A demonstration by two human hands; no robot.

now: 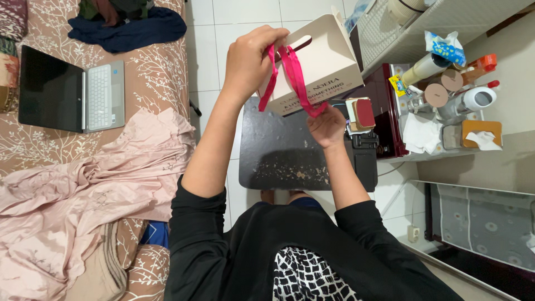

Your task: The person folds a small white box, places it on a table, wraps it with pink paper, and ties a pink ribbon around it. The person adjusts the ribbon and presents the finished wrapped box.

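Near the top centre of the frame, the left hand (251, 58) was closed on the upper end of a bright pink ribbon (292, 75), its fingers pinched together at the handle cut-out of a cream cardboard gift box (329, 58). The box was held tilted in the air above a dark, scuffed surface (284, 150) in the middle of the frame. The ribbon ran down in two strands across the front of the box to the right hand (327, 127), just below and to the right of centre, whose fingers were curled shut on the ribbon's lower end; how tightly they gripped it could not be told from this angle. The right hand sat against the box's lower edge.

At the left of the frame lay a bed (161, 72) with a branch-patterned cover, carrying an open laptop (72, 92) in the upper left, a rumpled pink cloth (95, 189) below it, and dark blue clothing (131, 28) near the top edge. At the right, a shelf (440, 147) held tubes, bottles and a white tissue (421, 134), with a dark red box (384, 106) beside it. White floor tiles (245, 14) showed between bed and shelf.
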